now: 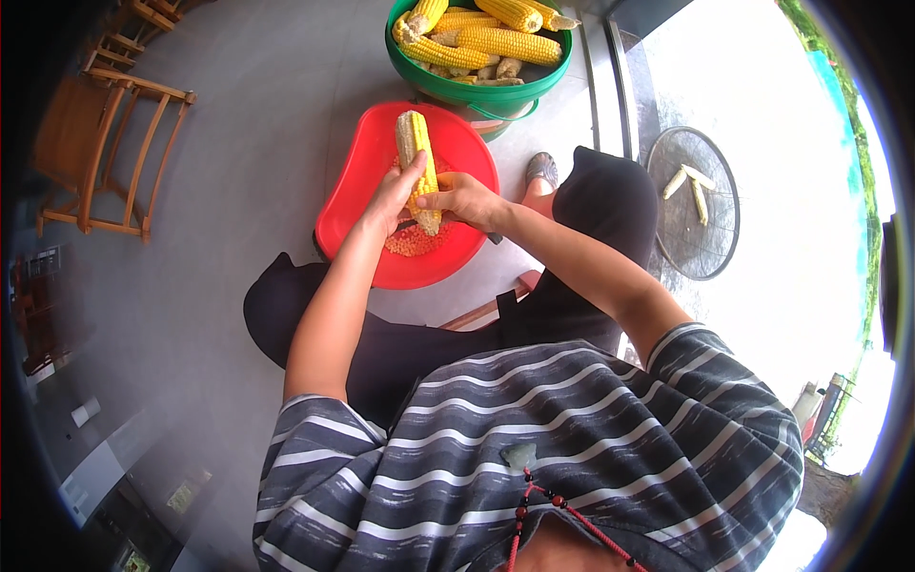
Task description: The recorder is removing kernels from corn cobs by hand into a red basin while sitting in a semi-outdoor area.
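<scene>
My left hand (pixel 395 191) is closed around a partly shelled ear of corn (pixel 426 179), its thumb lying on the cob. One long strip of the ear, on its left side, is bare of kernels; yellow kernels cover the rest. My right hand (pixel 465 197) grips the lower right part of the same ear, thumb on the kernels. Both hands hold it over a red plastic basin (pixel 343 207), where loose kernels (pixel 417 242) lie. A dark object inside the basin is mostly hidden by my hands.
Beyond the basin, a green tub (pixel 465 89) holds several ears of corn (pixel 500 44). Wooden chairs (pixel 136 157) stand at the left. At the right, past a door track (pixel 620 89), a round mesh rack (pixel 736 207) bears pale cobs (pixel 698 200). My legs flank the basin's near side.
</scene>
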Demonstrator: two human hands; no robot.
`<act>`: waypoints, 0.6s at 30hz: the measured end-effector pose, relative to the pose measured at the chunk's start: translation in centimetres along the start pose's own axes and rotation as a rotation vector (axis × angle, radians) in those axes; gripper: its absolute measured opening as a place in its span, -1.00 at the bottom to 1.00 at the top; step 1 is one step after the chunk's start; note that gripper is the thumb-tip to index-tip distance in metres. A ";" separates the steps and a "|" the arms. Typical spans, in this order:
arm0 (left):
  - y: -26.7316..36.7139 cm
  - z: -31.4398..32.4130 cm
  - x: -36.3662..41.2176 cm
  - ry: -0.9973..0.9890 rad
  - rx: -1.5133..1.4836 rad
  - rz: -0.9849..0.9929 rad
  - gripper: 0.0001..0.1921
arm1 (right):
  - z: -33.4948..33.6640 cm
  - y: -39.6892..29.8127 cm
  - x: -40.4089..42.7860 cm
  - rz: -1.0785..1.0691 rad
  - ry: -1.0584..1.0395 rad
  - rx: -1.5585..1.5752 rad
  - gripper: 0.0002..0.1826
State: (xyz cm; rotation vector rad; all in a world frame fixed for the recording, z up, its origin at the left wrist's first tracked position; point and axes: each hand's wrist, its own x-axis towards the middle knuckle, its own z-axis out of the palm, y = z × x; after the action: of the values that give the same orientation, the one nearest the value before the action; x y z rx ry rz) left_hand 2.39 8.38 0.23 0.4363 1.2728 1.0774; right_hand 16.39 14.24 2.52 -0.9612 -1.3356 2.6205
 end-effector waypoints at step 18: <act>-2.0 -1.3 2.1 0.340 0.509 0.380 -0.46 | 0.3 0.5 -0.4 -0.067 0.077 -0.618 -0.47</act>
State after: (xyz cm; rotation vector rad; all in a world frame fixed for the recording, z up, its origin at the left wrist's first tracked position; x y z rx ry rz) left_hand 1.89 8.83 -2.91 0.9383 1.8264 1.1682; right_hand 16.64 13.57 2.50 -1.0257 -2.1663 2.1157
